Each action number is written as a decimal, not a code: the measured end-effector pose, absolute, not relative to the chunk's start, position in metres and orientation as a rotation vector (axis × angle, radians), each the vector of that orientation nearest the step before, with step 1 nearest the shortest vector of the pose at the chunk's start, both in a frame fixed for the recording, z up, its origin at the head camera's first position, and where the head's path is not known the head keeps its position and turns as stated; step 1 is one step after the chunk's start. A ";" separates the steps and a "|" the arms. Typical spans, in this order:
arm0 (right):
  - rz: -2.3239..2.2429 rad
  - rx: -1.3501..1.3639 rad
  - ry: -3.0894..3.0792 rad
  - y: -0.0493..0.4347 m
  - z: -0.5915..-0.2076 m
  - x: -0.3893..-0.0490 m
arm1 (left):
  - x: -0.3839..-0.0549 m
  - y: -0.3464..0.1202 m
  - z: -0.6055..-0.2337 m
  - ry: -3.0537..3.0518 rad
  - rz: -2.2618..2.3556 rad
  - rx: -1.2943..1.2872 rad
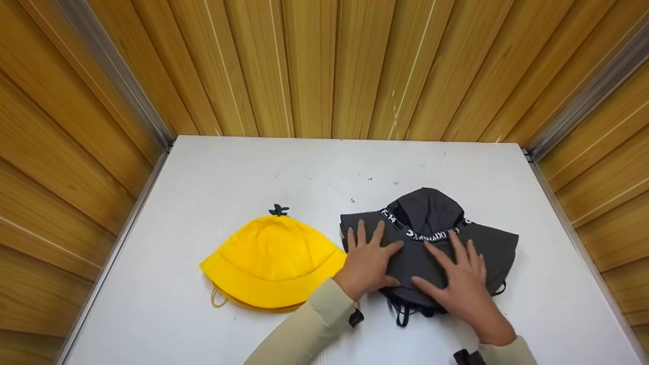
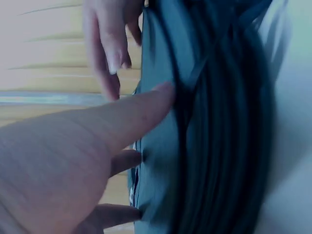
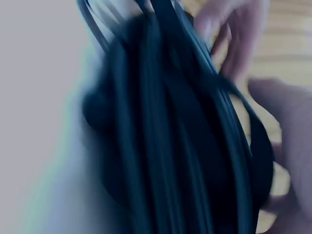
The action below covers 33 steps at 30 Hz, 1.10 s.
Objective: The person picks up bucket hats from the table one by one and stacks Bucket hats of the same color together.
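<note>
A stack of dark grey bucket hats [image 1: 428, 213] lies on the right half of the white table, its top hat banded with white lettering. My left hand [image 1: 367, 261] rests with spread fingers on the left part of the brim. On the brim's right part lies my right hand [image 1: 464, 284], fingers also spread. Both wrist views show several layered brims [image 2: 224, 126] and dark straps [image 3: 261, 141] at the near edge. Left of the stack sits a yellow bucket hat [image 1: 279, 248] with a green leaf-like tip [image 1: 279, 210]; its right edge is partly behind my left wrist.
The white table [image 1: 243, 167] has small dark marks towards its back. Wood-patterned panels [image 1: 314, 66] stand behind it and on both sides, with metal edging [image 1: 114, 241] along the left. A thin yellow loop [image 1: 218, 299] sticks out under the yellow hat.
</note>
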State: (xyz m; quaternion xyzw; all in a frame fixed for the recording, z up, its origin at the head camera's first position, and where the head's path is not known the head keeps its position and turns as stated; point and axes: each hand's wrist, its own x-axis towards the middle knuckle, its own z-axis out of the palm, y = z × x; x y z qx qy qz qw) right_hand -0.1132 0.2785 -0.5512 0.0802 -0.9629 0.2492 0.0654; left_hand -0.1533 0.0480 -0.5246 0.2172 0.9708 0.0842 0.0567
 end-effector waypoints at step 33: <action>0.741 0.320 -3.060 0.295 -0.565 -0.139 | -0.143 -0.044 -0.513 3.035 0.667 0.732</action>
